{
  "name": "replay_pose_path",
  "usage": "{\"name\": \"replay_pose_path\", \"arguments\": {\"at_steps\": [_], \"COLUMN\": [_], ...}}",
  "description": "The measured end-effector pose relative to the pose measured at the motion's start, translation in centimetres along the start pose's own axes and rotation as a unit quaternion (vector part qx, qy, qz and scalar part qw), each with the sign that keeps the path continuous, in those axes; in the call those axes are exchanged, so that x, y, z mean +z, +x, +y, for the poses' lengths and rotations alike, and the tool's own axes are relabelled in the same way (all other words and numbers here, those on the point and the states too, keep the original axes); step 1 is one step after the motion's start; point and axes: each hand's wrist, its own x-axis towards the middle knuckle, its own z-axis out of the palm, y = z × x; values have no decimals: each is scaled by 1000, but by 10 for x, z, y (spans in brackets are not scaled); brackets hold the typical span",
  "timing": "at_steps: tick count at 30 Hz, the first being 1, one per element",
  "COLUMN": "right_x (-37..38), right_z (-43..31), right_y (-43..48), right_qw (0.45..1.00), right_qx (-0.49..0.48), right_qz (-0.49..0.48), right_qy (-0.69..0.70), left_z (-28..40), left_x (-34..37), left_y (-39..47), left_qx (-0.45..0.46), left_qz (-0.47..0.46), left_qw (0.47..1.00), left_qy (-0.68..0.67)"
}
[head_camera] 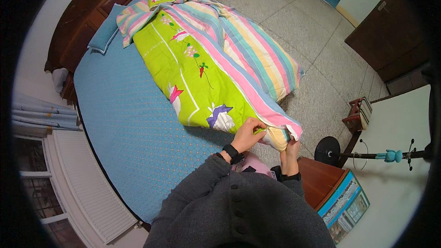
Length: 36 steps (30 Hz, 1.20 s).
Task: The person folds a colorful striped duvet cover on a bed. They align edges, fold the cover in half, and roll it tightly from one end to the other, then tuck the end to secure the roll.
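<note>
A bright green quilt cover (155, 62) printed with cartoon animals and flowers lies over the right part of the bed. Pink, blue, yellow and white striped fabric (255, 51) is bunched along its right side; whether both are sides of one cover, I cannot tell. At the near corner, my left hand (248, 135) pinches the green edge. My right hand (291, 154) grips the striped corner beside it, its fingertips partly hidden by the fabric. A pale yellow striped fold (276, 137) shows between the two hands.
Under the cover is a bed with a blue checked sheet (137, 120) and a blue pillow (107, 29). A radiator (91, 182) stands to the left. To the right are a wooden cabinet (318, 179), a coat stand (327, 151) and a brown door (392, 34). Tiled floor (293, 17) lies beyond.
</note>
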Motion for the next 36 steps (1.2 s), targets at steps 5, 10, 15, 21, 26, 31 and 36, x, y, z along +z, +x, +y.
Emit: {"name": "replay_pose_path", "arguments": {"at_steps": [5, 10, 15, 21, 26, 31, 36], "right_x": [2, 3, 4, 5, 7, 12, 14], "right_z": [-12, -12, -5, -5, -8, -9, -13], "right_y": [8, 19, 18, 13, 4, -2, -1], "right_qw": [999, 997, 995, 994, 983, 995, 996], "right_qx": [22, 48, 30, 30, 70, 37, 63], "right_qz": [-11, 43, -5, -86, -104, -83, -41], "right_qy": [20, 50, 91, 58, 133, 41, 55], "left_z": [20, 23, 1, -7, -21, -35, -25], "left_x": [-14, -43, -51, -11, -11, -7, -3], "left_y": [7, -10, 3, 6, 18, 27, 29], "left_qx": [63, -49, -124, -11, -87, -58, -113], "left_qz": [-90, -56, 42, 66, 100, 48, -99], "left_qw": [993, 938, 960, 997, 991, 997, 985], "left_qy": [-42, -337, -249, 49, 24, 27, -83]}}
